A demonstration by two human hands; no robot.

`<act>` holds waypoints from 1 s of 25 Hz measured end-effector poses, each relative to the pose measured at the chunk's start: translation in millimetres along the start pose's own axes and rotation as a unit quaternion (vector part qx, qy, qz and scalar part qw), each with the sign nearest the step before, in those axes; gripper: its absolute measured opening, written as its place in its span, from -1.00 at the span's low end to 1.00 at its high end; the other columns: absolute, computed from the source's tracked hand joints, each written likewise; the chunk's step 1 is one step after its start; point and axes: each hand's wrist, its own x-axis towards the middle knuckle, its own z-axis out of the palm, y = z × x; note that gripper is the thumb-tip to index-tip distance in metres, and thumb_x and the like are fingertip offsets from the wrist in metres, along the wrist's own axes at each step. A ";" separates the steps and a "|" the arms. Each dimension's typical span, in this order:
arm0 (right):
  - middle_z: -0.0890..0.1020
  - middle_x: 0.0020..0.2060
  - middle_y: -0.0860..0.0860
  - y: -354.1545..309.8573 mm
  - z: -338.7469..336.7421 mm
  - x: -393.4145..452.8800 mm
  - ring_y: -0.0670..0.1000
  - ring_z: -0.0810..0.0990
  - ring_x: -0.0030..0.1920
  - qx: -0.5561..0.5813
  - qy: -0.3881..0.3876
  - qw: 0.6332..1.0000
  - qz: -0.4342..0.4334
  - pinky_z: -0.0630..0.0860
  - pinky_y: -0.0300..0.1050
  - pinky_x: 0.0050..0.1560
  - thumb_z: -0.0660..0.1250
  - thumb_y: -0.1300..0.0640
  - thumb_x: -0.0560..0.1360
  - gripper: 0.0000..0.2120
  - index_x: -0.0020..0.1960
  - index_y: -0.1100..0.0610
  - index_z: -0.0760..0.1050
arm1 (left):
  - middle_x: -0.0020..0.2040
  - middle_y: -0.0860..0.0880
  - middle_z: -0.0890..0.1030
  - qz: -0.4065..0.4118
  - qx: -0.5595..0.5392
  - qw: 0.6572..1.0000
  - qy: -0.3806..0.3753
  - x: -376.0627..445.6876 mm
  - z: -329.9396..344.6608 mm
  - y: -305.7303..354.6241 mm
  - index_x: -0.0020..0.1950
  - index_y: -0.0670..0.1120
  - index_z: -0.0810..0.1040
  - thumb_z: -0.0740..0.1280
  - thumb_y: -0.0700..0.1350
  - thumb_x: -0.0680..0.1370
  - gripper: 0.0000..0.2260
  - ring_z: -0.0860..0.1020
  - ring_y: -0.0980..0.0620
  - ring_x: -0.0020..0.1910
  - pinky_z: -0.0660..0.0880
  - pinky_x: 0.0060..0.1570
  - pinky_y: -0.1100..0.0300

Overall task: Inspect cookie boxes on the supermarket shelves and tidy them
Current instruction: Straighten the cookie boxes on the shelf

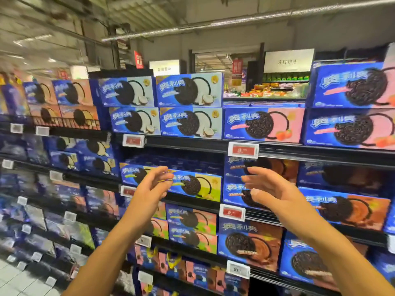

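Head view puts the yellow-green cookie box point(196, 185) on the second shelf point(192, 146), front face out, between my raised hands. My left hand point(152, 188) hangs in front of its left end with fingers loosely curled, holding nothing; whether they touch the box I cannot tell. My right hand point(270, 189) is spread open before the orange-brown boxes point(260, 182) next to it. Above, coconut boxes point(166, 105) and pink strawberry boxes point(264, 122) stand stacked. Red price tags point(243, 149) clip along the shelf edges.
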 end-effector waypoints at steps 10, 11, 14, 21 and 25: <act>0.59 0.13 -0.24 -55.4 -1.5 173.3 -0.25 0.53 0.20 -0.033 0.103 0.985 -0.135 0.44 -0.35 0.11 0.39 0.16 0.55 -0.62 0.30 -0.10 0.41 | 0.19 0.02 0.54 0.091 0.089 0.991 0.044 137.7 -11.8 63.7 0.28 -0.01 0.44 0.26 -0.21 0.62 -0.76 0.50 0.05 0.17 0.40 0.16 0.12; 0.57 0.14 -0.20 -60.1 -1.6 188.3 -0.22 0.53 0.18 -0.039 0.116 0.982 -0.145 0.45 -0.35 0.09 0.39 0.16 0.56 -0.61 0.32 -0.08 0.41 | 0.21 0.02 0.53 0.099 0.090 0.990 0.054 150.7 -13.7 68.7 0.29 -0.01 0.43 0.26 -0.19 0.62 -0.75 0.49 0.03 0.19 0.42 0.17 0.09; 0.51 0.27 -0.09 -64.5 0.1 224.6 -0.24 0.55 0.09 -0.036 0.142 0.980 -0.133 0.63 -0.15 -0.10 0.38 0.13 0.57 -0.54 0.42 -0.02 0.35 | 0.27 0.00 0.49 0.102 0.084 0.988 0.084 184.2 -20.0 76.8 0.37 -0.02 0.40 0.27 -0.15 0.62 -0.69 0.48 0.00 0.19 0.44 0.00 0.13; 0.47 0.36 -0.05 -69.0 -2.6 291.2 -0.03 0.50 0.23 -0.075 0.152 0.983 -0.070 0.50 -0.12 0.07 0.43 -0.03 0.53 -0.23 0.59 0.00 0.07 | 0.33 0.00 0.41 0.109 0.082 0.985 0.110 242.7 -28.3 80.9 0.49 -0.03 0.29 0.22 -0.17 0.64 -0.59 0.43 0.05 0.15 0.36 -0.16 0.29; 0.54 0.01 -0.24 -65.6 1.8 306.1 -0.28 0.51 -0.11 -0.090 0.133 0.986 -0.039 0.44 -0.31 -0.24 0.45 -0.05 0.50 -0.22 0.57 -0.03 0.10 | 0.27 0.03 0.40 0.123 0.085 0.986 0.079 254.2 -26.5 77.1 0.48 -0.04 0.28 0.22 -0.20 0.63 -0.59 0.48 0.10 0.09 0.44 -0.32 0.38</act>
